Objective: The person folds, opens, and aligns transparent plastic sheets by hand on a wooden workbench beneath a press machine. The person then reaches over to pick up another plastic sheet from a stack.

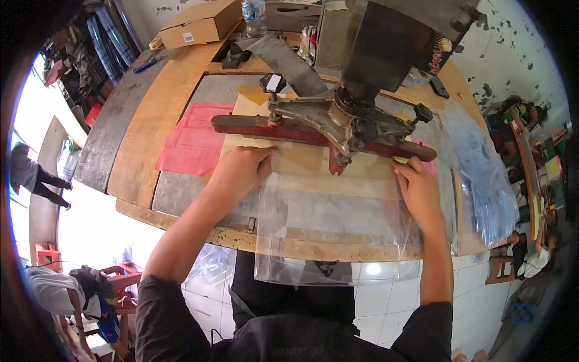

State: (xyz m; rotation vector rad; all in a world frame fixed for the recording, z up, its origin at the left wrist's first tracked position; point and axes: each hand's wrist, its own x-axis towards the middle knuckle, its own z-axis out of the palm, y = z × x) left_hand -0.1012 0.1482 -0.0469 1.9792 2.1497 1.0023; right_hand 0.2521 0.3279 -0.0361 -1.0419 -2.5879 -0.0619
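A worn counter of tan wood and grey metal (pixel 142 130) carries a clear, rectangular plastic sheet (pixel 338 211), overhanging its six o'clock edge. The left hand (pixel 242 171) pinches the sheet between its fingers at ten o'clock, the right hand (pixel 417 190) likewise at two. A long red metal bar (pixel 298 133) spans twelve o'clock.
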